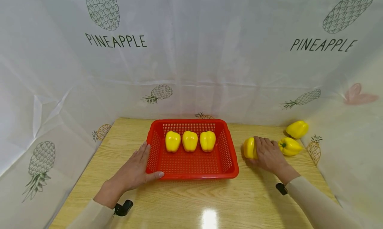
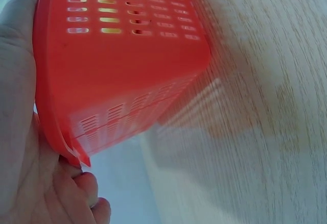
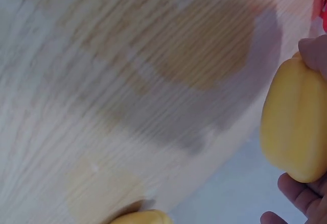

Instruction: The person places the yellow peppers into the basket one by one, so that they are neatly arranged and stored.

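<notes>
A red plastic basket (image 1: pixel 191 176) stands on the table with three yellow bell peppers (image 1: pixel 190 141) in a row inside. My left hand (image 1: pixel 134 169) holds its near left corner, the thumb over the front rim and the fingers along the left side. The left wrist view shows the basket's slotted wall (image 2: pixel 122 71) and the fingers at the rim. To the right of the basket, my right hand (image 1: pixel 269 155) grips another yellow bell pepper (image 1: pixel 249 148). In the right wrist view that pepper (image 3: pixel 294 119) is between thumb and fingers, apart from the table.
Two more yellow bell peppers lie at the right edge, one (image 1: pixel 297 129) farther back and one (image 1: pixel 289 146) just beyond my right hand. The wooden table (image 1: pixel 179 202) is bordered at the back and sides by a pale pineapple-print sheet (image 1: pixel 197 62).
</notes>
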Demonstrator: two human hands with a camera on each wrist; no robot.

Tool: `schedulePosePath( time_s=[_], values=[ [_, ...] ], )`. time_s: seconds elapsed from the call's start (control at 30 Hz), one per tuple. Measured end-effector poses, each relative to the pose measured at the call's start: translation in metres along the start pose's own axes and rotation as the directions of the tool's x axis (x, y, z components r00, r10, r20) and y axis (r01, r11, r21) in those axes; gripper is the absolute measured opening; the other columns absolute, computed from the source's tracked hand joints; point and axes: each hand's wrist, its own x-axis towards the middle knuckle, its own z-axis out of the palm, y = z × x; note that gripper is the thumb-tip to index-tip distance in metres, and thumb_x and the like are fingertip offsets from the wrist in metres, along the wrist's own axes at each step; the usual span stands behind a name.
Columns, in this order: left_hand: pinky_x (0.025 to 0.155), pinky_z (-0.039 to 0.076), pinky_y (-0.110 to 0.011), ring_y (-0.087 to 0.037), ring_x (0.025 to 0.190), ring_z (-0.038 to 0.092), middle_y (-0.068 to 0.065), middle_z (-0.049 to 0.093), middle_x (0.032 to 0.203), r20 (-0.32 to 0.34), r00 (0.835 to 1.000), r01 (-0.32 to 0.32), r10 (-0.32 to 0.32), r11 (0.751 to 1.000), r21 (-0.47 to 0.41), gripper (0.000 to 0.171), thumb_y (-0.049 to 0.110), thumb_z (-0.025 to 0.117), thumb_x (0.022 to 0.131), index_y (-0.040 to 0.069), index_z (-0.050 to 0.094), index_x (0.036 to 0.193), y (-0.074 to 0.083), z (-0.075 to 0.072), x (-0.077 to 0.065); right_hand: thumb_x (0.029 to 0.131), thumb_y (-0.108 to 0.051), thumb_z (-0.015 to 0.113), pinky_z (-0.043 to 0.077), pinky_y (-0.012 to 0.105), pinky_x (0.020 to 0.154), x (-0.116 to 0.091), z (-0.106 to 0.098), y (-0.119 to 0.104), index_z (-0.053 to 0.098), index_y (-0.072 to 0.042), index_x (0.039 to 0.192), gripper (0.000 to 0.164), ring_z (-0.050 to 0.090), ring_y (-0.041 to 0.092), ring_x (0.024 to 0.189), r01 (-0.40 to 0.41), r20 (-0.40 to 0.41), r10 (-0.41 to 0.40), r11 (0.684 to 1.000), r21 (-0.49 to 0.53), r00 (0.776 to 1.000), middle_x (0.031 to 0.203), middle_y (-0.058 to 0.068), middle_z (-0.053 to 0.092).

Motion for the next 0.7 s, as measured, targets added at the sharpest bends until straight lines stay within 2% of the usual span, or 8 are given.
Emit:
schedulePosePath(
  time_s=[0.13,0.53,0.7],
  values=[
    [0.128,0.022,-0.063,-0.048,0.160,0.020,-0.030,0.013,0.173,0.006,1.000,0.004,-0.004,1.000,0.002,0.131,0.089,0.054,0.085,-0.011,0.019,0.163,0.000,-0.001,-0.001,0.071,-0.055,0.093,0.052,0.056,0.079,0.001,-0.001,0.001,0.045,0.009,0.131,0.100,0.063,0.046,0.100,0.029,-0.033,-0.030,0.999,-0.028,0.999,0.109,0.027,0.064],
    [0.128,0.022,-0.063,-0.048,0.160,0.020,-0.029,0.015,0.173,0.002,1.000,0.010,-0.010,1.000,0.011,0.131,0.088,0.057,0.084,-0.010,0.021,0.163,0.000,-0.001,0.001,0.073,-0.052,0.091,0.053,0.055,0.080,0.006,-0.011,0.003,0.042,0.008,0.129,0.095,0.062,0.044,0.100,0.024,0.005,-0.024,0.999,-0.033,1.000,0.106,0.025,0.061],
    [0.129,0.022,-0.062,-0.048,0.160,0.018,-0.029,0.015,0.173,-0.006,1.000,0.003,-0.003,1.000,0.022,0.132,0.089,0.055,0.085,-0.010,0.021,0.163,-0.002,0.001,0.001,0.073,-0.053,0.091,0.054,0.054,0.079,0.009,-0.014,0.002,0.043,0.009,0.129,0.096,0.062,0.044,0.099,0.042,-0.017,-0.043,0.998,-0.052,0.999,0.106,0.025,0.061]
  ],
)
